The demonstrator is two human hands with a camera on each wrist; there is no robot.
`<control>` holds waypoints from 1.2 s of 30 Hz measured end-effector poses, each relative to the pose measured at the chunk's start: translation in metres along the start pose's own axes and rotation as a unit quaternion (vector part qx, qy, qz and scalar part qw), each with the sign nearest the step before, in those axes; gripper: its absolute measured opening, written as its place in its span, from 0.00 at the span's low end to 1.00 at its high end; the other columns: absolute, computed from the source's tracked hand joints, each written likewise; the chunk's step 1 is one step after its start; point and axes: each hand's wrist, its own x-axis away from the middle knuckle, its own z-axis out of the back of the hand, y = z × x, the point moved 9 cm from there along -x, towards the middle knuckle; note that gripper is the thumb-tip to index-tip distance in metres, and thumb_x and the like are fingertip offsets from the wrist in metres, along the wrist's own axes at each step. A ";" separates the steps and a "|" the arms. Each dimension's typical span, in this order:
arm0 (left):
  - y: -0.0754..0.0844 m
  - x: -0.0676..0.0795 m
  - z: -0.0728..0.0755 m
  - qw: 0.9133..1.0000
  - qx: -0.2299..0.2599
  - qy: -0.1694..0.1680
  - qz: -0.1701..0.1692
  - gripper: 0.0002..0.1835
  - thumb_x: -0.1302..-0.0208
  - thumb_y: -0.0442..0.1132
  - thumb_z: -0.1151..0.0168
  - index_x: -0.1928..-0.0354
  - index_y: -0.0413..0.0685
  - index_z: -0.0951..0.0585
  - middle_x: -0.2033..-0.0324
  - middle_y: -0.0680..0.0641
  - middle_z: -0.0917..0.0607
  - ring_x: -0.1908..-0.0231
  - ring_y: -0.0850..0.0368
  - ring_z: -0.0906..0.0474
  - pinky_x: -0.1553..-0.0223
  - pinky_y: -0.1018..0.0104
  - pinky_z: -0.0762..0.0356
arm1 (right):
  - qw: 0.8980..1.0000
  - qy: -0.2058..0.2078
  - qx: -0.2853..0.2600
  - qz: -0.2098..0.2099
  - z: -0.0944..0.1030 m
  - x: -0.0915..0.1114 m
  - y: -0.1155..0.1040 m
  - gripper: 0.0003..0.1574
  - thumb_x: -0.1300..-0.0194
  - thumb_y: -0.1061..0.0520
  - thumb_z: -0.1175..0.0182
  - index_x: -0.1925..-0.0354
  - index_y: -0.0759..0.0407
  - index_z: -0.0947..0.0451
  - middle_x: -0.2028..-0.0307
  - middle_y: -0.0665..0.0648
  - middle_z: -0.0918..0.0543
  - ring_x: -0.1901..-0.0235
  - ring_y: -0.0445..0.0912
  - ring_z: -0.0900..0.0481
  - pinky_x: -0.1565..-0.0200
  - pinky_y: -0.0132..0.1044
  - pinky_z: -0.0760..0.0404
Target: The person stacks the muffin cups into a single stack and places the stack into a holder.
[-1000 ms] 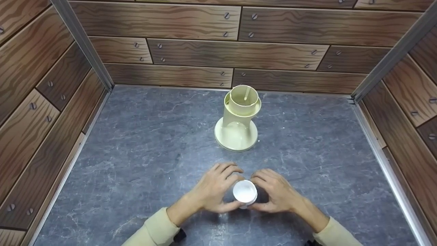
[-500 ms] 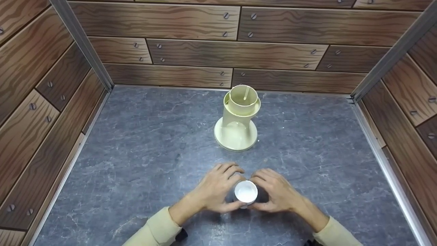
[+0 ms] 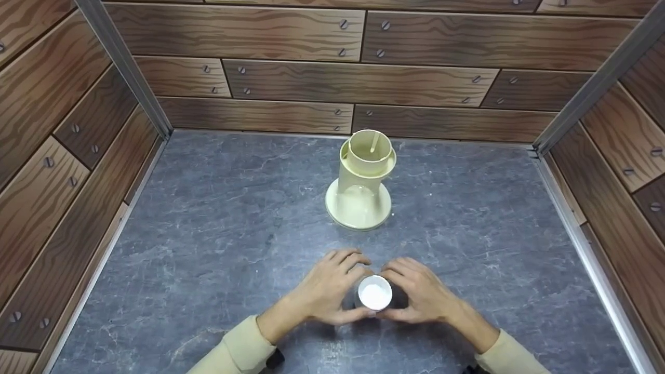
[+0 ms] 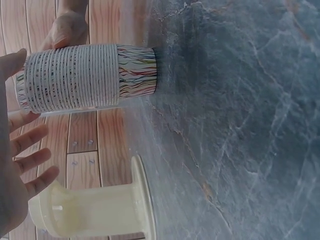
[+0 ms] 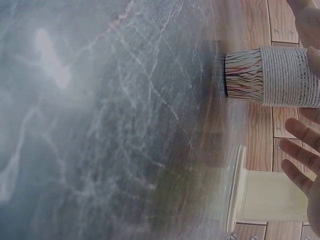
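A tall stack of white paper cups with wavy coloured lines [image 4: 75,77] stands upright on the table, mouths upward. From above, only the white inside of the top cup [image 3: 375,292] shows clearly. My left hand [image 3: 332,288] holds the stack near its top between thumb and index finger, the other fingers spread loose beyond it. On the opposite side my right hand [image 3: 418,291] grips the same upper part with thumb and index finger. The right wrist view shows the lower end of the cup stack [image 5: 245,75] at the tabletop.
A pale yellow cylinder on a round base [image 3: 361,205], with a narrower slotted tube in its top, stands farther back. Wood-patterned walls [image 3: 291,80] with metal edging enclose the grey marbled table [image 3: 234,208] on three sides.
The top of the cup stack has shifted slightly right and looks straighter between the hands. Both hands stay almost where they were; the yellow cylinder has not moved.
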 end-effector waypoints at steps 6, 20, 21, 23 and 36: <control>-0.001 0.002 -0.002 1.000 -0.001 0.000 0.004 0.34 0.39 0.72 0.34 0.41 0.59 0.20 0.40 0.52 0.18 0.34 0.51 0.23 0.38 0.56 0.20 | 1.000 -0.012 0.000 -0.010 -0.006 0.004 0.002 0.37 0.47 0.27 0.24 0.54 0.52 0.17 0.57 0.48 0.15 0.58 0.43 0.19 0.53 0.40 0.18; -0.001 0.006 -0.007 1.000 -0.019 0.001 0.003 0.34 0.39 0.72 0.35 0.41 0.58 0.21 0.40 0.52 0.17 0.35 0.51 0.22 0.39 0.57 0.20 | 0.995 -0.077 -0.007 -0.057 -0.028 0.011 0.010 0.41 0.54 0.25 0.21 0.53 0.49 0.17 0.57 0.45 0.17 0.58 0.40 0.20 0.54 0.38 0.19; -0.001 0.006 -0.007 1.000 -0.021 0.000 0.004 0.34 0.38 0.72 0.35 0.41 0.58 0.21 0.40 0.52 0.17 0.35 0.51 0.22 0.40 0.58 0.20 | 0.995 -0.079 -0.008 -0.057 -0.029 0.012 0.010 0.41 0.54 0.25 0.21 0.53 0.49 0.17 0.57 0.45 0.16 0.58 0.40 0.20 0.54 0.39 0.19; -0.001 0.007 -0.007 1.000 -0.021 0.000 0.006 0.34 0.38 0.72 0.36 0.42 0.57 0.21 0.40 0.52 0.17 0.35 0.51 0.22 0.40 0.58 0.19 | 0.995 -0.085 -0.006 -0.060 -0.032 0.013 0.012 0.42 0.53 0.23 0.23 0.52 0.49 0.17 0.57 0.45 0.16 0.58 0.40 0.20 0.54 0.38 0.19; -0.003 0.009 -0.011 1.000 -0.022 -0.005 0.013 0.33 0.37 0.73 0.37 0.43 0.57 0.20 0.41 0.52 0.17 0.35 0.51 0.22 0.38 0.56 0.19 | 0.992 -0.104 -0.016 -0.067 -0.041 0.016 0.015 0.43 0.54 0.23 0.22 0.51 0.48 0.18 0.57 0.44 0.17 0.59 0.40 0.21 0.55 0.38 0.19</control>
